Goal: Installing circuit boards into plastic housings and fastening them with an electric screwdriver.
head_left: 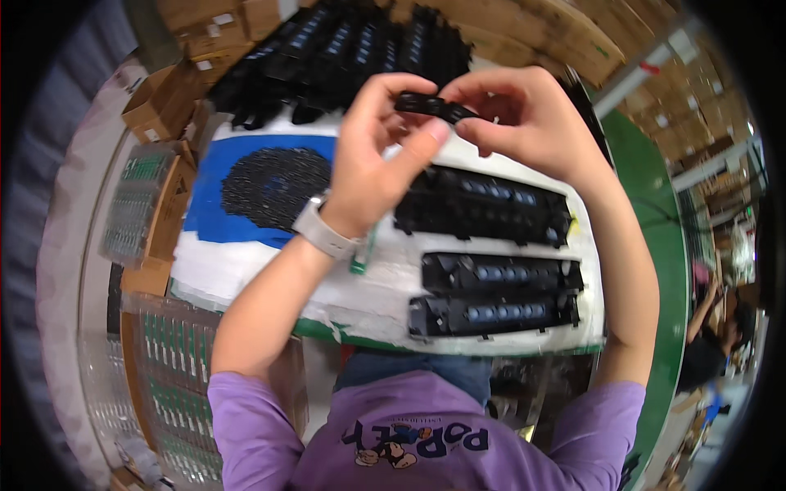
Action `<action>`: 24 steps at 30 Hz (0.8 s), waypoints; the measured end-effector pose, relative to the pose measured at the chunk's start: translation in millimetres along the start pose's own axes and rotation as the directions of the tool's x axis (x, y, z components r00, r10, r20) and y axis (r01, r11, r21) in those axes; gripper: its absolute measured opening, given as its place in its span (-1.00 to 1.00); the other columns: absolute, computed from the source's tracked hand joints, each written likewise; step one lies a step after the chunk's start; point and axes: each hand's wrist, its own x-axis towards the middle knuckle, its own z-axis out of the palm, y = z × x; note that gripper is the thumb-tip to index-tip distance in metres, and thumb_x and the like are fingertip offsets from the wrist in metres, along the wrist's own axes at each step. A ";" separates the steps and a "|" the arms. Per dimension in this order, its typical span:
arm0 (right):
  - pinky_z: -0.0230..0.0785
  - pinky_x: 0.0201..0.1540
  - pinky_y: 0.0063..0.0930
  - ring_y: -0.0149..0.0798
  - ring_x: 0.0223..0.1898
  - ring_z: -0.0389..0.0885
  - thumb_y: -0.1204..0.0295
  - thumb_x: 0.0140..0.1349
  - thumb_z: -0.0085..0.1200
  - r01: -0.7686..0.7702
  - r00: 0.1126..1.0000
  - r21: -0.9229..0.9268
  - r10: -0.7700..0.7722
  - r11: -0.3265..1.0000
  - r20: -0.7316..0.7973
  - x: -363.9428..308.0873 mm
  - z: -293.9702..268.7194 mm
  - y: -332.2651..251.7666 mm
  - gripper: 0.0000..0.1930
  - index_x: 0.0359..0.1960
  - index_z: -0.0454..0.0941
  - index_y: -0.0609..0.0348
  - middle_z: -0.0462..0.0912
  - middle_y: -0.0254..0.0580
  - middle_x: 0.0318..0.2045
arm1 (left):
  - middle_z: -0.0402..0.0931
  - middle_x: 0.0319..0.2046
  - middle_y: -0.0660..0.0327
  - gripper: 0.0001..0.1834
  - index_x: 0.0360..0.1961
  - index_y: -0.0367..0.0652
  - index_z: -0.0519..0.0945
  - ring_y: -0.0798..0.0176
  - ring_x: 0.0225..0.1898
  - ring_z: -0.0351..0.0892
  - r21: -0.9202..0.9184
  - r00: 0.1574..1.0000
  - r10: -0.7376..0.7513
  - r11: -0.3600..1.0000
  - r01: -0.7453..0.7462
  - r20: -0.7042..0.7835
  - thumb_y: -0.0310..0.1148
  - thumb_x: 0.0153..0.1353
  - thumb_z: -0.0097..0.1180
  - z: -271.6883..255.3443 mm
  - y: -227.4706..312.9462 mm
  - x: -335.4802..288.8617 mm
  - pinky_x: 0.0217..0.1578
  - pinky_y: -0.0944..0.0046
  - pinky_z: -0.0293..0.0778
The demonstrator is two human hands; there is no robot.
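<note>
My left hand (381,151) and my right hand (524,114) are raised over the far part of the white work table (360,299). Between them they grip a small black part (422,103), pinched by fingers and thumbs; blur hides its exact kind. Below my hands lie long black plastic housings with bluish inserts: one housing (491,206) just under them, another (503,272) nearer, and a third (495,314) by the front edge. A narrow green strip (360,258) lies by my left wrist. Left of that wrist, a pile of thin black pieces (270,184) covers a blue sheet (213,213).
Many more black housings (344,49) are stacked at the table's far side. Clear trays with green boards (172,352) stand at the left, near an open cardboard box (160,102). Cartons (524,37) line the back. Another person (712,344) works at the far right.
</note>
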 end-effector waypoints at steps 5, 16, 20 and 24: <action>0.45 -0.32 -0.50 -0.31 -0.47 0.60 0.53 -0.06 0.17 0.204 0.976 -0.277 -0.216 0.939 -0.015 -42.6 -14.6 21.5 -0.76 -0.28 0.62 0.26 0.64 -0.15 -0.50 | 0.53 -0.41 0.33 -0.88 -0.28 -0.26 0.56 0.55 -0.47 0.47 0.277 0.992 -0.046 0.961 0.012 0.117 -0.49 0.15 0.19 18.4 -7.3 -8.5 -0.46 0.58 0.39; 0.41 -0.40 -0.50 -0.23 -0.43 0.58 0.64 -0.09 0.21 0.163 0.967 -0.240 -0.203 0.957 -0.153 -127.8 -12.1 89.0 -0.83 -0.38 0.62 0.26 0.58 -0.21 -0.42 | 0.52 -0.45 0.21 -0.85 -0.43 -0.20 0.55 0.14 -0.40 0.52 0.616 0.766 0.124 0.520 -0.591 0.631 -0.52 -0.10 0.24 33.5 -39.8 -9.9 -0.42 0.28 0.45; 0.46 -0.43 -0.41 -0.22 -0.38 0.58 0.57 -0.16 0.19 0.278 0.929 -0.522 -0.364 0.806 -0.067 -132.7 0.2 107.0 -0.83 -0.43 0.56 0.19 0.54 -0.24 -0.40 | 0.50 -0.31 0.22 -0.81 -0.44 -0.17 0.54 0.16 -0.31 0.51 0.638 0.708 0.042 0.398 -0.659 0.705 -0.51 -0.14 0.25 30.5 -52.3 -15.3 -0.35 0.23 0.45; 0.46 -0.47 -0.42 -0.25 -0.32 0.55 0.52 -0.18 0.09 0.306 0.921 -0.608 -0.389 0.733 -0.005 -132.1 3.9 110.5 -0.82 -0.44 0.53 0.24 0.51 -0.24 -0.36 | 0.48 -0.25 0.20 -0.81 -0.42 -0.17 0.53 0.14 -0.26 0.51 0.682 0.722 -0.051 0.381 -0.625 0.690 -0.49 -0.13 0.25 33.6 -50.3 -17.3 -0.31 0.21 0.46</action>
